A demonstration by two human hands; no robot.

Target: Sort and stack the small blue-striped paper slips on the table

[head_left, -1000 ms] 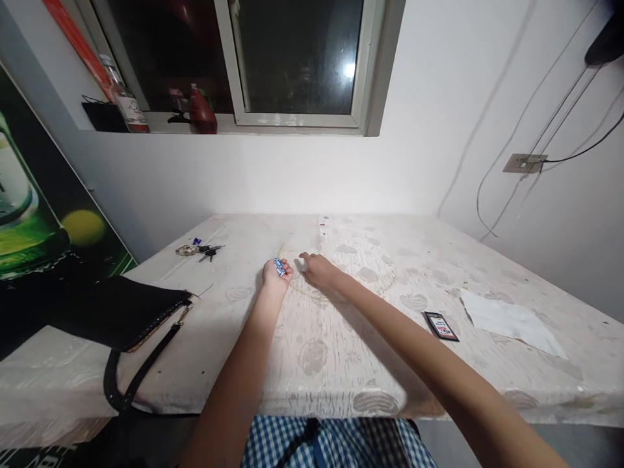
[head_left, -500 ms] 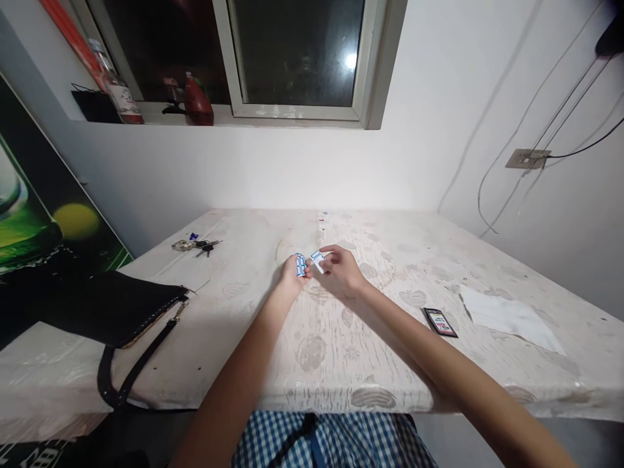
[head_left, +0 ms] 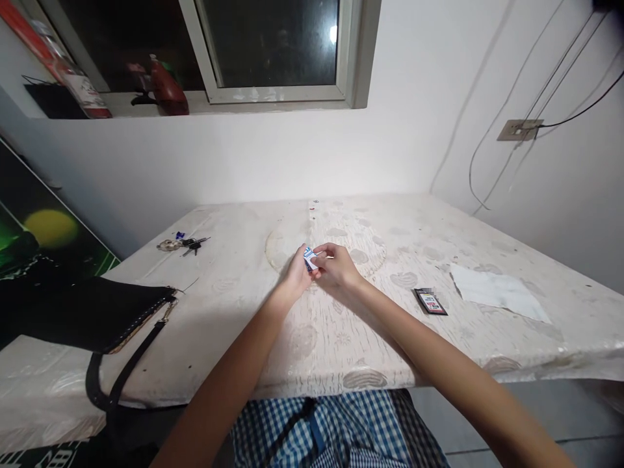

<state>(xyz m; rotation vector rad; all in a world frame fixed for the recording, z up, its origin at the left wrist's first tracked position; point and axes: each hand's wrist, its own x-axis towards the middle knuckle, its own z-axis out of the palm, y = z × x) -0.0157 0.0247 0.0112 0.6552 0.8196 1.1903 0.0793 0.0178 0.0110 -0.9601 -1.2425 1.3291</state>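
Above the middle of the table, my two hands meet. Small white cards with blue markings are gripped in my left hand, its thumb along their side. My right hand pinches a white card at the right edge of that stack, thumb and fingertips together. The card in the right hand overlaps or touches the others; its exact edges cannot be made out. How many cards there are is hidden by the fingers.
To the right lie a small black-bordered packet and a white sheet or cloth. Keys rest at the far left, with a black bag nearer me. A wall with a window stands behind the table.
My right hand has brought its card left, from apart to against the stack in my left hand. The camera view has shifted, so the table objects sit slightly more to the left.
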